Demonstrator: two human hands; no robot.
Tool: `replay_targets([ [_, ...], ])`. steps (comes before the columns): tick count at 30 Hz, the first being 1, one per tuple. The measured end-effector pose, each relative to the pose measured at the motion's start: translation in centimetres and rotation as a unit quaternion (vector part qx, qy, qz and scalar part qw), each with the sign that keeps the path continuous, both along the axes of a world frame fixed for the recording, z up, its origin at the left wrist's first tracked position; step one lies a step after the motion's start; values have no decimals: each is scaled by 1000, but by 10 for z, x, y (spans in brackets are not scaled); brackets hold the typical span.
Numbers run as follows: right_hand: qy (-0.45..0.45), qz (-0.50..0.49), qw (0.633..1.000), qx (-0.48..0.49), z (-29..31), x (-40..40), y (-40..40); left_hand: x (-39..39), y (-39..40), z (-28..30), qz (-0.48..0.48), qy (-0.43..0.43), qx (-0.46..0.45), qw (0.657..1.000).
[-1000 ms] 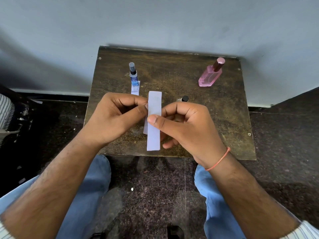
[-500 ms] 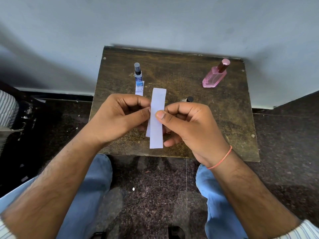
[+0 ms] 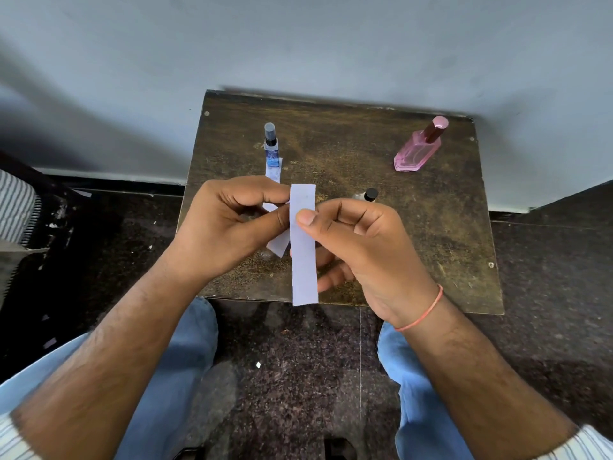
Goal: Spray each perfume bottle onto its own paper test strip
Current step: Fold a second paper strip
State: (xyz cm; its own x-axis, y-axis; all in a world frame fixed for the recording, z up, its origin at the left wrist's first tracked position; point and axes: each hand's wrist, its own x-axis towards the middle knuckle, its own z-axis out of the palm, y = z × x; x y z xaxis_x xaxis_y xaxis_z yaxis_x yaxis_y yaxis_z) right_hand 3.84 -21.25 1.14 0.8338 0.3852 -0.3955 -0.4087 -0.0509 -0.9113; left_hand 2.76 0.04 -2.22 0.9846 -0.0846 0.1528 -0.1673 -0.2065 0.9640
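Note:
My right hand (image 3: 361, 247) pinches a white paper test strip (image 3: 303, 260) upright between thumb and fingers over the table's front. My left hand (image 3: 229, 227) pinches a second paper strip (image 3: 280, 245) that sticks out slanted behind the first. A slim blue perfume bottle (image 3: 271, 147) stands at the back left, with another strip (image 3: 274, 174) lying in front of it. At the back right stands a pink perfume bottle (image 3: 418, 149) with a dark red cap. A third bottle's black cap (image 3: 369, 194) peeks out behind my right hand; its body is hidden.
The small dark wooden table (image 3: 447, 234) stands against a pale wall (image 3: 298, 41). My knees in blue jeans (image 3: 421, 393) flank the speckled dark floor below the table's front edge. A striped object (image 3: 15, 207) lies at the far left.
The two strips have come apart: the right hand's strip has slid lower toward me, and the left hand's strip now shows slanted behind it. Bottles have not moved.

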Motion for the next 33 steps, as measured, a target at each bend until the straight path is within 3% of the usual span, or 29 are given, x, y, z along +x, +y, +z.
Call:
replay_targets([
  [13, 50, -17, 999, 11, 8, 1, 3, 0, -6, 9, -4, -110, 58, 992],
  [33, 131, -17, 981, 144, 21, -7, 15, -3, -9, 7, 54, -92, 56, 993],
])
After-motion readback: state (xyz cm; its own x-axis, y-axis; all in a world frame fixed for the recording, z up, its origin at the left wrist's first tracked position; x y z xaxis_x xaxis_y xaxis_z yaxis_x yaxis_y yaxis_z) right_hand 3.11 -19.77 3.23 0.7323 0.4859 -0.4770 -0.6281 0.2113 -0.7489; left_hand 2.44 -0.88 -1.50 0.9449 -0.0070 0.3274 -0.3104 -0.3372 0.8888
